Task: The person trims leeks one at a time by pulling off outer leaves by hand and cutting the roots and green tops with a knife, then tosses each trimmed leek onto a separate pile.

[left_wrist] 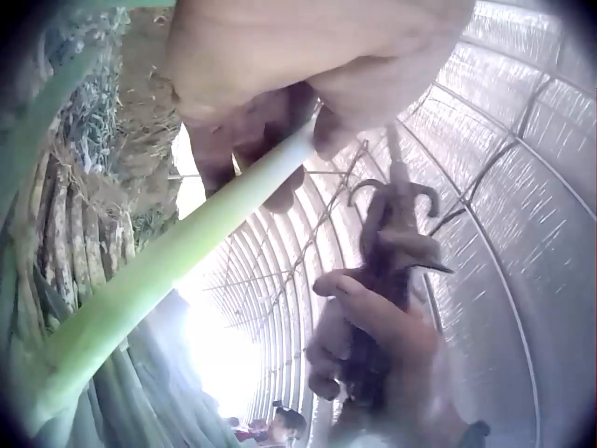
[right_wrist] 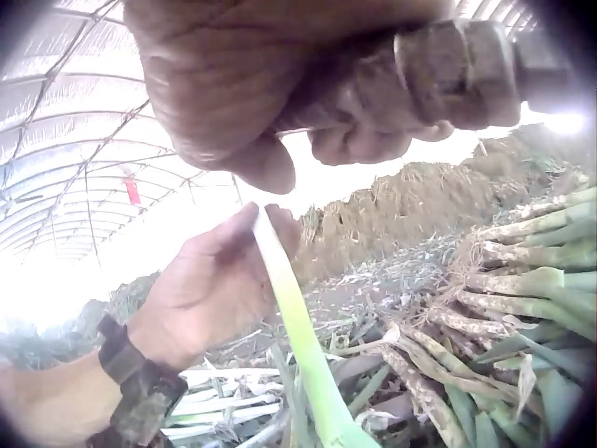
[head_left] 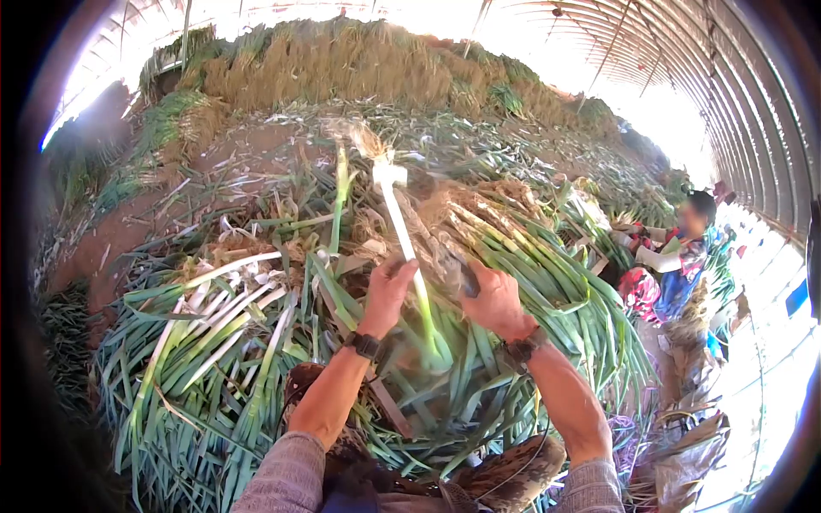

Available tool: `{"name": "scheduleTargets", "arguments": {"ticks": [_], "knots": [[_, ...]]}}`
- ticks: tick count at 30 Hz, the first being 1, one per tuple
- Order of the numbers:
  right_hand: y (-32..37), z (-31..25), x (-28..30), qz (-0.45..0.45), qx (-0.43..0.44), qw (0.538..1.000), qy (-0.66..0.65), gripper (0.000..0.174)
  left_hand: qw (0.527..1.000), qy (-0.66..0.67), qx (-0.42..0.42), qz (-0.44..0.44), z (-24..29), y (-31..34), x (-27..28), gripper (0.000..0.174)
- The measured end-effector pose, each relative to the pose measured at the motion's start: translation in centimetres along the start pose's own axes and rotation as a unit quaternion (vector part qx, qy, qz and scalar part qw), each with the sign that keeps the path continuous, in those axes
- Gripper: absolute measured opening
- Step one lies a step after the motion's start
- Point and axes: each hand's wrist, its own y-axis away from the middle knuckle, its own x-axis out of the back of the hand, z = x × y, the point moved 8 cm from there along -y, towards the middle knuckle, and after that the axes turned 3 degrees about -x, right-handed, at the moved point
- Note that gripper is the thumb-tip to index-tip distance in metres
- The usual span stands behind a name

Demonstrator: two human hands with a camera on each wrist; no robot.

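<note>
My left hand [head_left: 389, 295] pinches a long green onion [head_left: 400, 221] by its white stalk, between thumb and fingers. Its roots point away from me and its green end hangs toward my lap. To the right of the stalk, my right hand [head_left: 496, 299] grips a dark, dirty air blow gun [left_wrist: 382, 224]. A thin nozzle and two curved hooks show on the tool in the left wrist view. In the right wrist view, my fingers wrap round its handle [right_wrist: 457, 70], and the onion stands apart from it.
On my left lies a pile of whiter onions [head_left: 214, 325]; on my right, soil-covered ones [head_left: 530, 248] with roots. Loose leaves litter the ground before a tall onion heap [head_left: 342, 68]. Another person [head_left: 676, 265] sits at right under the arched greenhouse roof [head_left: 735, 103].
</note>
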Motion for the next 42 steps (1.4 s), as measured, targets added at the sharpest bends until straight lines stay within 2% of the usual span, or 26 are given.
{"name": "scheduleTargets", "arguments": {"ticks": [2,7,11,13,14,16,20,22,23,24,25,26,27,28,29,30,32,34,35,36,37,39,40,41,42], "knots": [[-0.1,-0.5,0.6,0.027,0.011,1.000,0.007,0.040,0.998,0.045,-0.036,0.014,0.9,0.0,-0.3,0.023],[0.0,-1.6,1.7,-0.020,0.000,1.000,0.007,0.033,0.999,0.031,-0.012,0.026,1.4,0.0,0.8,0.021],[0.2,-1.8,2.8,0.003,-0.032,0.999,0.032,0.029,1.000,0.003,0.014,0.023,1.7,1.4,0.0,0.020],[0.1,-1.7,3.0,-0.056,-0.050,0.996,0.058,0.027,1.000,0.019,-0.007,0.024,1.7,1.0,-0.1,0.019],[0.2,-1.9,3.5,-0.053,-0.050,0.996,0.058,0.027,1.000,0.019,-0.009,0.022,2.1,1.1,-0.4,0.019],[1.0,-2.4,4.9,0.010,-0.043,0.999,0.025,0.027,1.000,-0.017,-0.005,-0.019,2.5,2.0,-1.3,0.018],[2.0,-1.8,5.3,-0.031,-0.030,0.999,0.005,0.027,0.998,-0.053,-0.016,-0.039,3.0,2.0,-2.1,0.016],[3.4,-0.9,5.0,-0.091,-0.078,0.992,0.037,0.026,0.998,-0.055,-0.009,0.019,5.7,2.3,-2.1,0.014],[4.4,0.3,4.5,-0.094,-0.086,0.991,0.032,0.026,0.996,-0.063,-0.002,0.062,4.7,0.4,0.6,0.016],[5.6,2.2,4.0,-0.070,-0.106,0.992,0.014,0.027,0.990,-0.060,-0.059,0.115,6.9,-0.7,2.0,0.022],[7.0,3.9,3.9,-0.047,-0.125,0.991,-0.005,0.029,0.984,-0.084,-0.095,0.128,8.6,-2.4,4.8,0.028],[8.4,4.9,3.8,-0.054,-0.132,0.990,-0.009,0.029,0.971,-0.065,-0.106,0.203,12.1,-3.3,6.5,0.029],[10.3,6.5,2.3,-0.160,-0.177,0.971,0.029,0.033,0.944,-0.185,-0.185,0.201,17.3,-3.4,7.3,0.029],[12.5,8.1,1.0,-0.263,-0.217,0.938,0.065,0.038,0.957,-0.081,-0.204,0.187,21.3,-3.0,7.0,0.027],[14.0,9.1,0.4,-0.267,-0.221,0.936,0.061,0.038,0.944,-0.055,-0.250,0.210,24.6,-4.5,9.0,0.024],[16.1,10.4,-0.7,-0.293,-0.242,0.922,0.072,0.039,0.929,-0.094,-0.274,0.232,28.0,-4.8,10.8,0.021],[19.3,12.2,-2.4,-0.325,-0.264,0.905,0.077,0.039,0.900,-0.213,-0.278,0.259,33.9,-4.2,12.9,0.019],[21.9,13.6,-3.4,-0.338,-0.296,0.892,0.047,0.039,0.858,-0.383,-0.251,0.232,37.8,-5.4,17.2,0.027],[22.9,14.9,-4.1,-0.294,-0.291,0.910,0.028,0.044,0.857,-0.389,-0.248,0.232,38.5,-5.6,19.7,0.027],[23.2,15.3,-4.3,-0.297,-0.290,0.909,0.022,0.044,0.789,-0.528,-0.229,0.216,39.2,-5.6,21.5,0.030],[23.5,15.5,-4.3,-0.299,-0.286,0.910,0.032,0.045,0.702,-0.655,-0.204,0.193,39.6,-5.6,23.8,0.033],[24.3,16.7,-4.8,-0.291,-0.281,0.914,0.030,0.048,0.565,-0.792,-0.213,0.088,36.5,-6.1,31.9,0.034],[24.2,16.5,-4.5,-0.291,-0.284,0.913,0.027,0.048,0.632,-0.760,-0.076,0.130,33.4,-3.9,35.0,0.032],[23.8,16.0,-3.6,-0.293,-0.297,0.909,0.023,0.047,0.482,-0.869,-0.101,0.052,29.9,-3.4,38.1,0.036],[23.5,15.5,-2.8,-0.293,-0.311,0.904,0.020,0.047,0.543,-0.835,0.054,0.065,26.2,-2.7,42.1,0.041]]}}
